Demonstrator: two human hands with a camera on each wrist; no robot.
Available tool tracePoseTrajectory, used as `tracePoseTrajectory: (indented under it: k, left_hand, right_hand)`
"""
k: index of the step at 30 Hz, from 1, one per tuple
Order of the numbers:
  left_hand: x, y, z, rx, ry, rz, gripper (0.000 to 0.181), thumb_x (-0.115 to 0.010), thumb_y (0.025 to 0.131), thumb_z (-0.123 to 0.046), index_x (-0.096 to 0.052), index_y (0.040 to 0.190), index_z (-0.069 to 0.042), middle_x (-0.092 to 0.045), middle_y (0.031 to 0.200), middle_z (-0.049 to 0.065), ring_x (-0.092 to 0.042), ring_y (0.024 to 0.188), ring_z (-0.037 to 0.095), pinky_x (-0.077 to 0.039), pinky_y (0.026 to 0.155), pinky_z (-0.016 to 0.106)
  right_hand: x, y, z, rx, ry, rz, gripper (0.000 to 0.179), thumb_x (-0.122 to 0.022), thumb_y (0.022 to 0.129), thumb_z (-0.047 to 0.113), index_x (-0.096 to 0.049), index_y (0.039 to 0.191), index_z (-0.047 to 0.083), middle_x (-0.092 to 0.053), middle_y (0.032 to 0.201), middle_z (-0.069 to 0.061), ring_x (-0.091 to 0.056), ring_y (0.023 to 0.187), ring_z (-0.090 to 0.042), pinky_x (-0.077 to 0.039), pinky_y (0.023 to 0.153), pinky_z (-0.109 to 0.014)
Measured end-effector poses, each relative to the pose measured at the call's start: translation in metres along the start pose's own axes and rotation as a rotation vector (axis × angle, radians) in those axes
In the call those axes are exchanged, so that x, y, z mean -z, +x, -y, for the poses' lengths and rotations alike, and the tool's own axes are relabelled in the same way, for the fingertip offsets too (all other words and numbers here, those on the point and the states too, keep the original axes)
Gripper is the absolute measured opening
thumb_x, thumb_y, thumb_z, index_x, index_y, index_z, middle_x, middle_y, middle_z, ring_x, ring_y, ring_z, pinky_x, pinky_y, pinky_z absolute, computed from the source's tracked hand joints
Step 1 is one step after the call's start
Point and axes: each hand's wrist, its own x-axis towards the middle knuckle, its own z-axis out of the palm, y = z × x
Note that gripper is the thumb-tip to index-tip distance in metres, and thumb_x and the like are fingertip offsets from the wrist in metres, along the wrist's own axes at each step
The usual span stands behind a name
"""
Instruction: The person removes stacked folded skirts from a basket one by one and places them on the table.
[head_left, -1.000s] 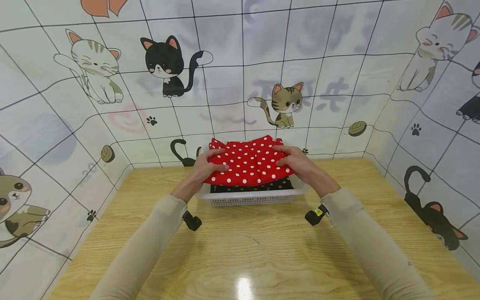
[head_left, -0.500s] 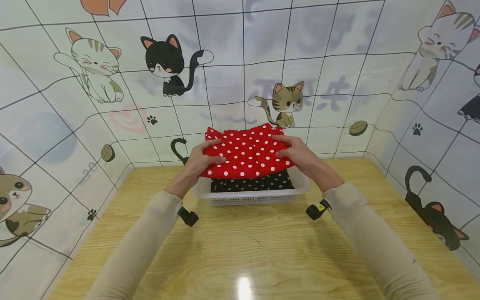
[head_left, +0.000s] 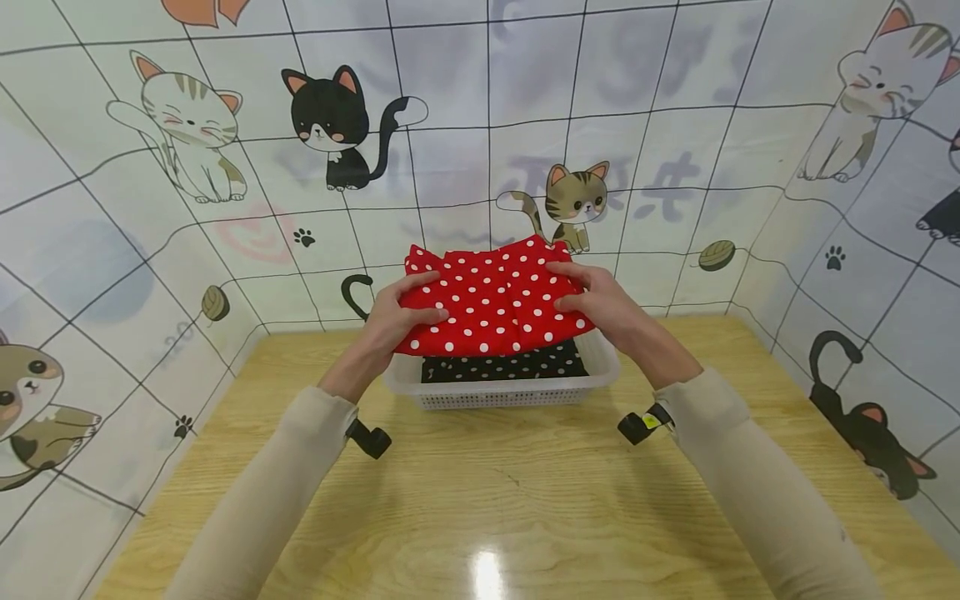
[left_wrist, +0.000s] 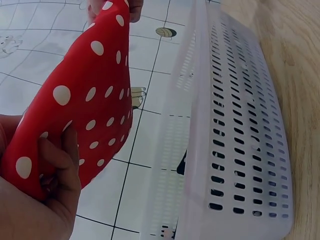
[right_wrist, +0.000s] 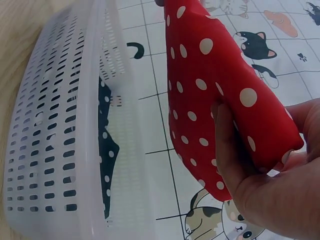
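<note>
Fabric (head_left: pixel 491 304): red with white dots, raised over the basket (head_left: pixel 502 398) and apart from its rim, spread between both hands; its top edge is uneven, its lower edge curves.
Left hand (head_left: pixel 392 318): grip narrow, holding the fabric's left side, thumb and a finger showing on the near face.
Right hand (head_left: pixel 603 307): grip narrow, holding the fabric's right side in the same manner.
Basket contents: black cloth (head_left: pixel 510 367) with pale dots, lying inside, partly hidden behind the fabric's lower edge.
Basket build: white, slotted sides, standing upright toward the far side of the bench (head_left: pixel 480 492).
Bench surface: pale wood grain, with a bright reflection (head_left: pixel 487 575) at the near side.
Wrists: beige sleeves, a small black device (head_left: pixel 370 438) at the left and another (head_left: pixel 641 425) at the right.
Backdrop (head_left: pixel 457 167): white with black grid lines and cartoon cats, along the far, left and right sides.
</note>
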Motion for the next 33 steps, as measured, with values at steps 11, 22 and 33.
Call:
tracePoseTrajectory:
  k: [11,22,33]
  left_hand:
    - [-0.001,-0.024,-0.007,-0.022,-0.063,0.028,0.063,-0.075,0.091,-0.020,-0.054,0.149,-0.033,-0.043,0.155,0.007,-0.046,0.139,0.028,-0.060,0.097,0.042]
    - [0.019,-0.042,0.005,-0.059,-0.088,0.017,0.062,-0.072,0.095,-0.019,-0.051,0.152,-0.030,-0.040,0.157,0.008,-0.043,0.142,0.029,-0.061,0.091,0.033]
    - [0.067,-0.055,0.016,-0.076,-0.083,-0.015,0.062,-0.070,0.098,-0.021,-0.047,0.155,-0.029,-0.038,0.155,0.006,-0.044,0.136,0.022,-0.062,0.086,0.026]
  right_hand:
    - [0.005,-0.027,0.001,0.035,0.026,-0.001,0.069,-0.063,0.098,0.008,-0.037,0.161,0.016,-0.032,0.164,-0.014,-0.039,0.144,-0.036,-0.060,0.086,-0.022]
    - [-0.014,-0.032,0.004,0.064,0.043,0.030,0.068,-0.064,0.098,0.008,-0.039,0.160,0.018,-0.035,0.162,-0.012,-0.045,0.141,-0.036,-0.061,0.089,-0.027]
    - [-0.061,-0.011,0.015,0.107,0.035,0.049,0.068,-0.067,0.094,0.009,-0.043,0.158,0.018,-0.037,0.160,-0.011,-0.043,0.141,-0.032,-0.060,0.096,-0.037]
